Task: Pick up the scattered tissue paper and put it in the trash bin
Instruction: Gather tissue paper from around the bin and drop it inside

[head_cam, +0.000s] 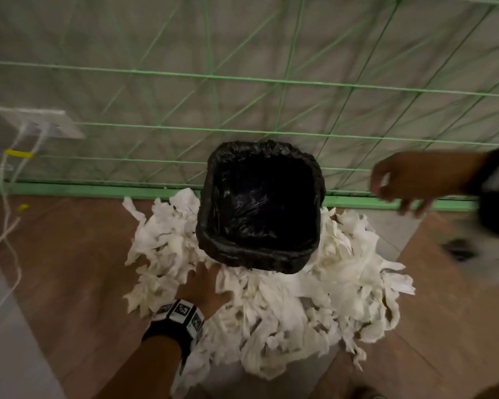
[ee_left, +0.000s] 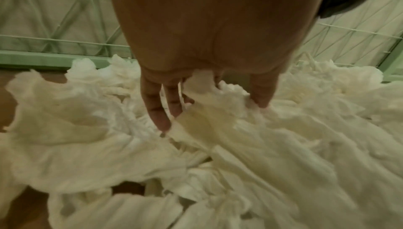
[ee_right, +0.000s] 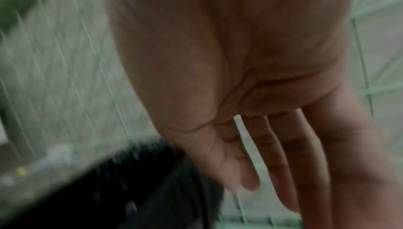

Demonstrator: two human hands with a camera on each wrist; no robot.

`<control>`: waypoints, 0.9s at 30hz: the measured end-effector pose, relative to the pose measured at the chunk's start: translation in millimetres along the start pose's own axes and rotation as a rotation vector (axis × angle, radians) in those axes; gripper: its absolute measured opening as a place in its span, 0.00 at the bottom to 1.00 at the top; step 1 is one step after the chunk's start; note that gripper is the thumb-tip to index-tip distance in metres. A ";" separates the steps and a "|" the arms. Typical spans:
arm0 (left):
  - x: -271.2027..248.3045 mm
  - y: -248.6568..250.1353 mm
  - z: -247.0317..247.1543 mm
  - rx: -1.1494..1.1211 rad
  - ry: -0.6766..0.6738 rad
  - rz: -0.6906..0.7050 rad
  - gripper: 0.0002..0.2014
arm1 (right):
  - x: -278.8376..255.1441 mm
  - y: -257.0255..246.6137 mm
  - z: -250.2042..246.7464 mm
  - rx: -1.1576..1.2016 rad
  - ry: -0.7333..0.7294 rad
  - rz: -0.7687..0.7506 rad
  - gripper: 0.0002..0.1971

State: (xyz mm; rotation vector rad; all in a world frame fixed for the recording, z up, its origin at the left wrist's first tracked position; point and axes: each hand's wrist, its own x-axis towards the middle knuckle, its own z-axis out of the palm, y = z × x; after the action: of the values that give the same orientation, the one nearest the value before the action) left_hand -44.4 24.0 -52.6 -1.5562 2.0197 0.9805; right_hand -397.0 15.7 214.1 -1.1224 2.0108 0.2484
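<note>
The tissue paper (head_cam: 274,300) lies in a thick white heap on the floor (head_cam: 69,272), wrapped around the near and side walls of the trash bin (head_cam: 260,254) and reaching back to the green baseboard (head_cam: 69,188) on both sides. My left hand (head_cam: 203,285) is down on the heap just in front of the bin's near left corner; from the left wrist view its fingers (ee_left: 157,108) point down, straight and slightly spread, with their tips pushed into the crumpled sheets and a fold of paper between them and the thumb, not closed around it. My right hand (head_cam: 415,180) hangs in the air to the right of the bin, above the baseboard; its fingers (ee_right: 277,150) are straight and loose and hold nothing. The bin is lined with a black bag and stands against the wall with green grid lines (head_cam: 242,79). Further left, white cables (head_cam: 5,180) run from a wall socket (head_cam: 41,122) down to the floor.
</note>
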 end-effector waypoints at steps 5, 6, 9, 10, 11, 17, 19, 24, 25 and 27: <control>3.4 12.9 19.2 0.141 0.181 0.132 0.15 | 96.6 6.2 156.1 -0.366 0.123 0.034 0.19; 3.1 14.8 22.8 0.139 0.225 0.150 0.15 | 104.7 13.1 186.5 -0.318 0.075 0.063 0.27; -1.2 18.0 24.7 0.015 0.343 0.163 0.15 | 105.7 10.1 262.3 -0.003 -0.012 0.093 0.40; -3.4 17.1 24.6 -0.048 0.370 0.178 0.15 | 96.3 2.9 282.9 0.045 -0.022 0.061 0.38; -3.5 14.1 24.6 -0.112 0.384 0.197 0.16 | 87.2 -3.4 299.4 0.049 0.006 0.028 0.33; -15.3 -6.2 9.8 -0.217 0.485 0.178 0.22 | 67.6 -3.9 296.4 -0.135 0.198 0.002 0.22; -18.2 -11.4 1.4 -0.422 0.526 0.183 0.13 | 66.8 3.8 276.2 -0.103 0.182 0.037 0.23; -19.8 -12.9 -17.8 -0.936 0.377 0.062 0.08 | 62.8 17.3 229.8 0.256 0.337 0.045 0.13; -20.5 -11.1 -17.1 -0.815 0.400 0.100 0.03 | 61.2 19.6 220.2 0.259 0.374 0.042 0.12; -21.9 -11.9 -11.7 -0.612 0.379 0.115 0.04 | 55.3 21.3 198.9 0.247 0.414 0.023 0.11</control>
State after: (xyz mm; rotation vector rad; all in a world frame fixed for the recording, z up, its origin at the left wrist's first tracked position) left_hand -25.5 28.3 -33.1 -2.0827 2.1975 1.5554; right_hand -319.9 95.4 38.7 -1.0546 2.3369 -0.2364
